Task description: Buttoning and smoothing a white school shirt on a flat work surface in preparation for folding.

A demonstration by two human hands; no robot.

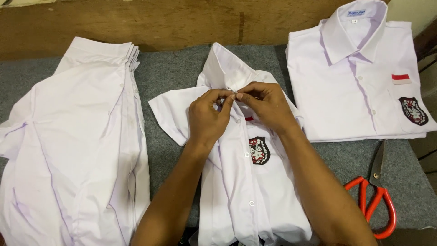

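A white shirt (246,182) lies face up in the middle of the grey table (177,77). Both hands meet just below its collar (223,64): the left hand (207,118) and right hand (266,102) each pinch the front placket closed between thumb and fingertips, at the top button.

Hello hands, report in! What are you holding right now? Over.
Left hand and right hand both pinching the white shirt at its top button, below the collar. Shirt lies flat on grey mat. Scissors off to the right, nothing blocking.
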